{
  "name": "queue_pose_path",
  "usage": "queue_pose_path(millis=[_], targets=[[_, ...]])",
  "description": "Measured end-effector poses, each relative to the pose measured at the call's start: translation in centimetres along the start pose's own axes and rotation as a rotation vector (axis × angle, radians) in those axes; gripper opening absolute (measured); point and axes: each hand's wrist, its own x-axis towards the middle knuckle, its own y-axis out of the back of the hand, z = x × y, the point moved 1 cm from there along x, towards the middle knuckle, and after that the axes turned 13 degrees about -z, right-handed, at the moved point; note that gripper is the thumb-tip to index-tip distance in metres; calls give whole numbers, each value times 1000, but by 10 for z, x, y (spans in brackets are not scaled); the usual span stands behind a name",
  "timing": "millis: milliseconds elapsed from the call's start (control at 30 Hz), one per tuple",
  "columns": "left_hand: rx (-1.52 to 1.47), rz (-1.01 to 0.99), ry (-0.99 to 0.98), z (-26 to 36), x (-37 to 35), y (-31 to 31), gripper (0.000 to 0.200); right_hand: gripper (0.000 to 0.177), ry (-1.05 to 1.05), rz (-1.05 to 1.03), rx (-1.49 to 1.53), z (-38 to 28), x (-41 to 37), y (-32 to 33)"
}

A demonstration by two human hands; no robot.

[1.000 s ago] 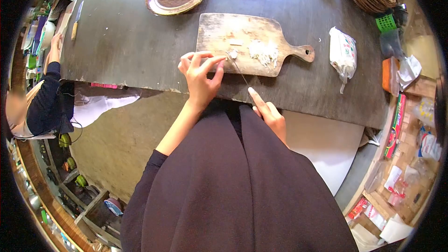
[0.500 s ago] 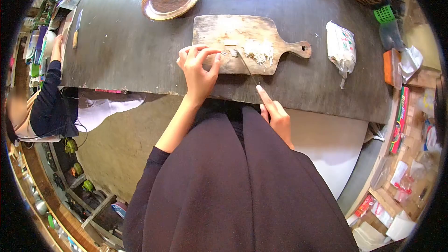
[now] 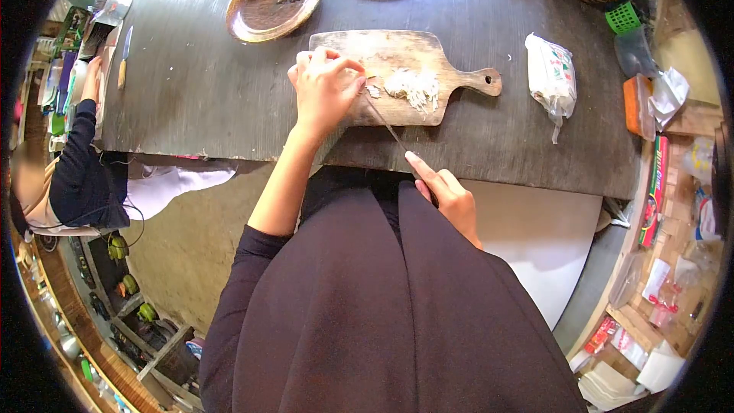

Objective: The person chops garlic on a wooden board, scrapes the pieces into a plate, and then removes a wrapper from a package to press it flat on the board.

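Mid-slice on the dark counter [image 3: 191,84] across the upper frame, cluttered workroom shelves at the edges: wooden cutting board [image 3: 397,50] at upper centre, left hand [image 3: 321,92] with curled fingers pinning a small pale piece [image 3: 373,91], right hand [image 3: 447,195] at centre clamped on the knife [image 3: 388,128]. Next, probably a steady stroke beside the white shreds [image 3: 413,84], fingertips kept clear of the blade.
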Motion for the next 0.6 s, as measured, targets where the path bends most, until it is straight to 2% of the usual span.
queue_pose_path(millis=[67,133,200,267,333,467,600], targets=[[-136,-111,56,-7,3,2,14,52,-5,-17,-14,1,1,0],[-158,-117,80,-12,2,4,15,51,39,-63,-58,7,4,-5],[-353,-55,133,-20,-1,4,16,51,49,-65,-49,7,10,-8],[-383,-56,111,-24,-2,11,16,51,59,-72,-35,8,14,-12],[-628,-1,168,-29,-6,13,13,51,49,-50,19,13,17,-12],[-640,-12,199,-33,-18,18,13,51,40,-41,108,21,22,-1],[-706,-64,197,-12,-29,18,9,50,-6,-35,108,23,23,9]])
